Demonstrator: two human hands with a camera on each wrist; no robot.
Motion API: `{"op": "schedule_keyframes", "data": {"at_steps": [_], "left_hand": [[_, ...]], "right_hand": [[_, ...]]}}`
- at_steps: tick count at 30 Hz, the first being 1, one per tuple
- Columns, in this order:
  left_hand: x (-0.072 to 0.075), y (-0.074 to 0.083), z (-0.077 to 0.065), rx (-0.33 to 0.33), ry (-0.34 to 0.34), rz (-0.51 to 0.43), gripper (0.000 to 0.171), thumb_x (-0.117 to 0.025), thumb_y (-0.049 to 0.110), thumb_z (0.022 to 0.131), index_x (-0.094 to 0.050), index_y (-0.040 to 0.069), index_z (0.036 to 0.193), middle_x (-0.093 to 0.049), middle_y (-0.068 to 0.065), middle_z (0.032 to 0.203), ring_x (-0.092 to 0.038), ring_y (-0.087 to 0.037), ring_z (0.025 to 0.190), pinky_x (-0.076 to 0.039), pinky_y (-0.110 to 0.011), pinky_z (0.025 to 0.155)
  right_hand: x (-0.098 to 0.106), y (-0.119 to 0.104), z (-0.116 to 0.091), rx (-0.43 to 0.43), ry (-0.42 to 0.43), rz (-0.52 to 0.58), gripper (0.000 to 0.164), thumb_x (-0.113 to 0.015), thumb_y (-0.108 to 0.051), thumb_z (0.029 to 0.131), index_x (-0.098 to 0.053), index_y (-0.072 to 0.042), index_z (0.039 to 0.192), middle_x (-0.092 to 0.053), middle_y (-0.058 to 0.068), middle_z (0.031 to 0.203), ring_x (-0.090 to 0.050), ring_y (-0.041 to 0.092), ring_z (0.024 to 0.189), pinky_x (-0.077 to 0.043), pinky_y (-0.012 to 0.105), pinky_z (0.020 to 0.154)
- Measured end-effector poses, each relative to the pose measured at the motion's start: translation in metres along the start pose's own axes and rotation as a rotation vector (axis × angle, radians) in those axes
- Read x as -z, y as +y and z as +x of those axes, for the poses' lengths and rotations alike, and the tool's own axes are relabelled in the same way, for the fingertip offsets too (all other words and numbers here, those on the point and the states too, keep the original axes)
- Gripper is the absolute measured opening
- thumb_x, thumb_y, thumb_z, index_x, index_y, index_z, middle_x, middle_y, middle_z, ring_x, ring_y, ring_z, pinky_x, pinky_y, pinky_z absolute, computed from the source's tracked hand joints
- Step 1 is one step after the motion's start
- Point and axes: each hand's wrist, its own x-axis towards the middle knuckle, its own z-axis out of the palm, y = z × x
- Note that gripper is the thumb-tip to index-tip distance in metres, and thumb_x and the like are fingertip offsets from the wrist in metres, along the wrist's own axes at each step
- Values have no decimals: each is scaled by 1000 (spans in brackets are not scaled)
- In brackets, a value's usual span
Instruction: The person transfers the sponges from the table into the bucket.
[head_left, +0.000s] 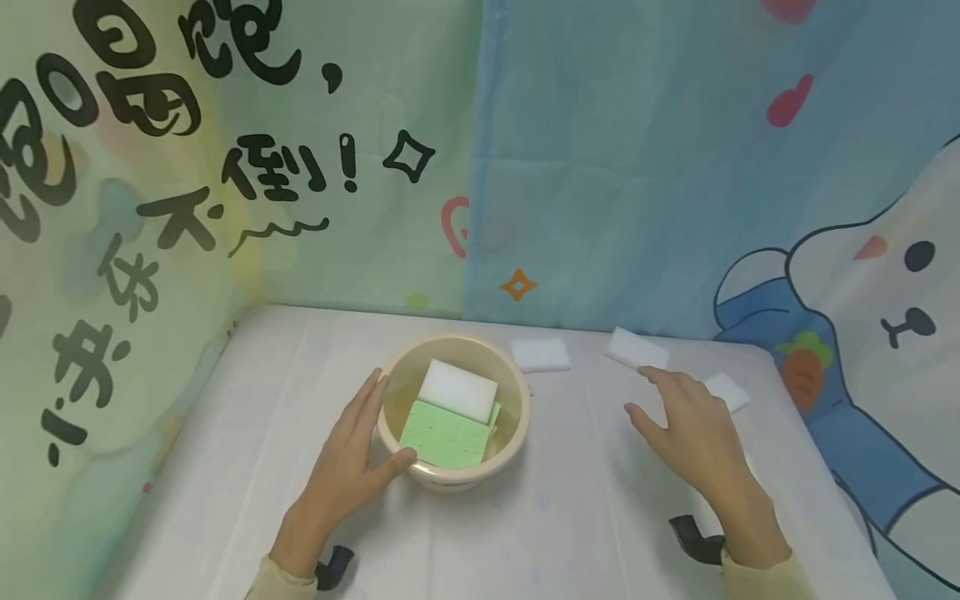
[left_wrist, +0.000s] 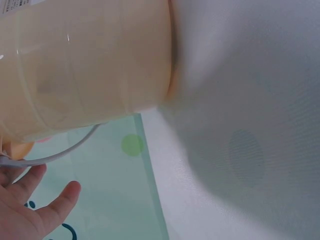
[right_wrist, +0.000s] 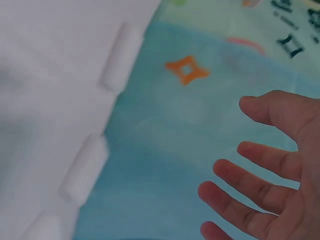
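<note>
A cream bucket [head_left: 517, 429] stands on the table with a white sponge [head_left: 457, 390] lying over green sponges [head_left: 444, 435] inside it. My left hand [head_left: 348, 454] rests against the bucket's left side, its thumb at the front rim and its fingers extended. In the left wrist view, those fingers [left_wrist: 55, 205] are spread beside the bucket's thin handle [left_wrist: 75, 146]. Over the right part of the table hovers my right hand [head_left: 690, 433], fingers apart and holding nothing. White sponges lie near it: one [head_left: 542, 355] right of the bucket, another [head_left: 637, 348] beyond the fingertips, a third [head_left: 727, 390] partly hidden by the hand.
A white cloth covers the table [head_left: 555, 517]. Printed curtains [head_left: 600, 167] hang along its back and sides, close behind the white sponges. Dark curved straps [head_left: 697, 542] show beside both wrists.
</note>
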Motion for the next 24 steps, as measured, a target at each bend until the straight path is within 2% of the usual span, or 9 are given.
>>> {"op": "schedule_keyframes", "data": {"at_steps": [5, 12, 19, 24], "left_hand": [[0, 1, -1, -9, -1, -3, 94, -51, 71, 92, -21, 15, 161, -21, -7, 165, -26, -30, 147, -31, -59, 112], [0, 1, -1, -22, 9, 8, 95, -47, 74, 92, -20, 14, 161, -21, -8, 165, -27, -31, 147, -31, -58, 112], [0, -1, -1, -10, -16, 0, 93, -62, 61, 92, -20, 16, 161, -20, -6, 165, -26, -29, 147, -31, -56, 113], [0, 0, -1, -18, 2, 3, 93, -53, 70, 92, -21, 15, 161, -22, -9, 164, -27, -30, 147, -31, -57, 112]], "right_hand": [[-4, 31, -21, -142, -44, -19, 49, -75, -17, 88, -57, 8, 126, -62, 32, 113, -58, 51, 99, -46, 66, 73], [-14, 68, -49, -366, -204, -50, 54, -68, -24, 93, -49, 11, 130, -55, 36, 117, -52, 55, 104, -43, 69, 76], [-18, 92, -69, -511, -294, -80, 59, -66, -28, 94, -45, 13, 130, -50, 41, 117, -49, 58, 104, -42, 70, 76], [-22, 106, -78, -652, -420, -85, 71, -68, -36, 93, -38, 17, 131, -44, 44, 116, -46, 60, 104, -41, 72, 81]]}}
